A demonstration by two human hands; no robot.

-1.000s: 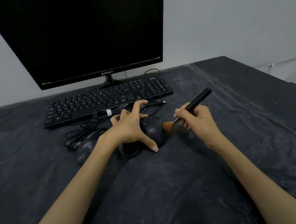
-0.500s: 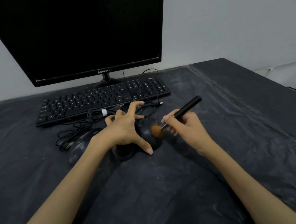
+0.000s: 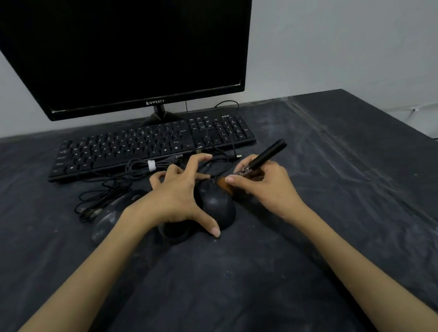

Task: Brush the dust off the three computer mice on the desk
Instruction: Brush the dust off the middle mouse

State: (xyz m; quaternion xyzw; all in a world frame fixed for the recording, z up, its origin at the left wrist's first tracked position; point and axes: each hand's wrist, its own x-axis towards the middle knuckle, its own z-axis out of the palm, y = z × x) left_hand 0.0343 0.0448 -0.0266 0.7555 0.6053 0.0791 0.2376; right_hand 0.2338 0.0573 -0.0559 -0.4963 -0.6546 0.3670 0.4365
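Since the earlier frame, the brush (image 3: 257,163) has been drawn nearer to the front of the right-hand mouse (image 3: 216,204); its orange bristles are now largely hidden behind the right hand (image 3: 265,186) and lie at the mouse's upper right edge, where before they were seen on its right flank. The dark handle is pinched between the curled fingers (image 3: 235,179) and thumb of the right hand and is tilted up and to the right. The left hand (image 3: 175,196) has been kept over the mice, its fingers spread wide, the thumb set on the tabletop (image 3: 245,279) just before the right-hand mouse. A middle mouse (image 3: 174,234) is mostly covered by that hand, and a third mouse (image 3: 108,218) lies to the left, beside the left wrist. Tangled cables (image 3: 136,171) are heaped between the mice and the keyboard (image 3: 134,148), which stands before a dark monitor (image 3: 128,48). The tabletop is covered by wrinkled dark plastic sheeting.
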